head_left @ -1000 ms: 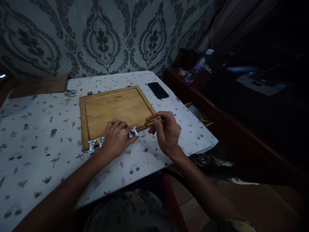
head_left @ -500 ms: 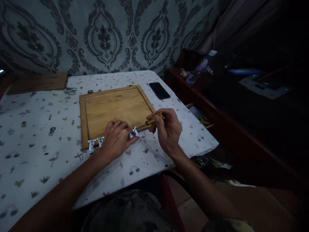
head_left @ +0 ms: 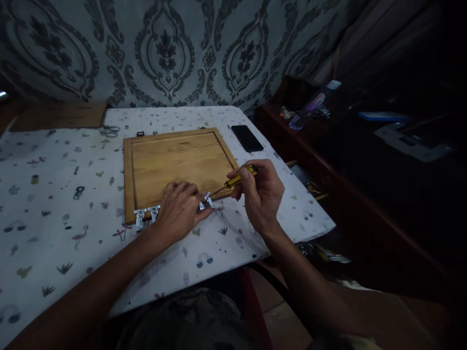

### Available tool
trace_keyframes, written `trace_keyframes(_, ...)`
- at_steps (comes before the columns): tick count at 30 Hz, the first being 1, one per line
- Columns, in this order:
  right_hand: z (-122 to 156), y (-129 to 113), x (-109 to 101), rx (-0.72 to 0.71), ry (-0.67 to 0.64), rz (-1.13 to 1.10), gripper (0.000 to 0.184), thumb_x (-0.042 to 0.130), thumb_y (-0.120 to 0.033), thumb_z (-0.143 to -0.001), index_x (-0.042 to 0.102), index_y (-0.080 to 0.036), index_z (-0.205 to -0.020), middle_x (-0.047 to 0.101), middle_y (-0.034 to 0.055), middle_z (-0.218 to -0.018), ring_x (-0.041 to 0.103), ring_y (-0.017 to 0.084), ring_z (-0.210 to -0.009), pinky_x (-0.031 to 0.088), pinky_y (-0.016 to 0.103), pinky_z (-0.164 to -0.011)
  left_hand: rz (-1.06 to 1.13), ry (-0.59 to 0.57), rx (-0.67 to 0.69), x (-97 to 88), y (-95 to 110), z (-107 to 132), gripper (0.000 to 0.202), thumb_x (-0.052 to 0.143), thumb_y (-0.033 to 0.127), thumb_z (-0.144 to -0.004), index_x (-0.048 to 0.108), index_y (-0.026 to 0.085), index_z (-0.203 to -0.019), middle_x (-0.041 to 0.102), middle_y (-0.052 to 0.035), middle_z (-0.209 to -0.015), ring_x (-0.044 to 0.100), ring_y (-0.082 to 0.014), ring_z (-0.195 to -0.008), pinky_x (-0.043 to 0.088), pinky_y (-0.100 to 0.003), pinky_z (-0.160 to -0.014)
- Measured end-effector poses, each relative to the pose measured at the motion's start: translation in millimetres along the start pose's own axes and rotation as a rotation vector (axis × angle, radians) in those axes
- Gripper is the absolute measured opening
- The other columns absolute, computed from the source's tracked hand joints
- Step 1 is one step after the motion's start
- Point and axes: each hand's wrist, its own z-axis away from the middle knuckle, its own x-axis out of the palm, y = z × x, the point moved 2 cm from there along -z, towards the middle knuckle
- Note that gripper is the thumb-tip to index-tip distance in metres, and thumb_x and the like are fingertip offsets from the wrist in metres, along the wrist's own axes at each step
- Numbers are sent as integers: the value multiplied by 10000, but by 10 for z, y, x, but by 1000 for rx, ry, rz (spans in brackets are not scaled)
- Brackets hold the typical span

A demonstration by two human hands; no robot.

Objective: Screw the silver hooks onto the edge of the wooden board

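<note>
A wooden cabinet door panel (head_left: pixel 175 163) lies flat on the table. Two metal hinges sit on its near edge: one (head_left: pixel 146 215) at the left, one (head_left: pixel 207 200) toward the right. My left hand (head_left: pixel 180 209) rests palm down on the panel's near edge, fingers pressed on the right hinge. My right hand (head_left: pixel 260 192) is closed round a yellow-and-black screwdriver (head_left: pixel 239 179). Its thin shaft points left and down toward the right hinge.
A white patterned cloth (head_left: pixel 54 204) covers the table. A black phone (head_left: pixel 247 138) lies beyond the panel's far right corner. Scissors (head_left: pixel 108 130) and small dark hardware (head_left: pixel 78 192) lie at the left. A dark sideboard (head_left: pixel 328 160) with a bottle stands to the right.
My right hand has risen slightly with the screwdriver and tilted it more steeply. The left hand stays on the hinge. The view has shifted a little to the right.
</note>
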Motion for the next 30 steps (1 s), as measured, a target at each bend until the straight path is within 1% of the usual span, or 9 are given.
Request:
trace_keyframes(4,-79,-51,-21,41,-114,-13,256,602,-476,-945,555,-233,-1010,708,-14,-846,610,66,-469,504,194,-432,-8,24,7,0,-5,2,326,664,492,-898,739,195,-1008,715,-72,-985,593,-271,-1016,373,-427,-865)
trace_keyframes(7,-116,-88,-55,54,-214,-17,293,575,-472,-963,567,-255,-1160,709,2,-937,658,84,-545,572,232,-523,-17,29,15,0,-5,5,329,658,497,-901,742,192,-988,714,-74,-976,594,-264,-1002,371,-422,-861)
trace_keyframes(9,-124,-96,-70,64,-240,-27,329,590,-468,-956,564,-278,-1223,706,6,-957,668,95,-559,585,247,-534,-12,21,14,2,-4,6,337,641,495,-914,743,181,-985,711,-79,-995,595,-266,-1013,370,-425,-868)
trace_keyframes(11,-124,-92,-70,79,-226,-47,315,637,-453,-930,586,-284,-1191,703,2,-944,649,91,-522,564,240,-484,-3,13,6,4,-4,7,350,634,496,-917,744,173,-995,710,-83,-1015,596,-275,-1031,366,-432,-877)
trace_keyframes(13,-120,-85,-57,88,-174,-64,263,697,-424,-892,606,-269,-1084,699,-8,-926,595,67,-455,510,216,-409,2,2,-6,4,-4,5,361,639,500,-911,745,169,-1007,709,-85,-1027,593,-282,-1044,361,-440,-887)
trace_keyframes(17,-113,-79,-9,111,-83,-98,316,785,-404,-811,527,-245,-901,710,-31,-893,540,41,-407,447,179,-353,25,-18,-12,3,-6,1,344,642,481,-914,744,174,-1030,709,-82,-1047,585,-283,-1062,353,-438,-897)
trace_keyframes(21,-126,-94,4,142,-106,-110,352,789,-434,-801,519,-254,-940,691,-54,-787,591,68,-436,507,195,-409,50,-1,4,16,-18,5,341,635,474,-921,742,179,-1054,705,-79,-1042,574,-283,-1075,344,-436,-904)
trace_keyframes(26,-152,-118,-19,115,-197,-72,326,680,-489,-888,607,-263,-1111,722,1,-910,640,88,-501,564,241,-480,46,-8,2,38,-26,16,347,614,489,-929,753,183,-1016,696,-81,-1022,566,-278,-1061,336,-436,-905)
trace_keyframes(30,-156,-96,3,107,-159,-76,289,747,-450,-840,597,-239,-966,721,-3,-948,582,50,-437,497,196,-394,47,-37,-10,22,-16,11,377,610,511,-923,752,178,-1028,693,-81,-1027,563,-285,-1083,334,-439,-911)
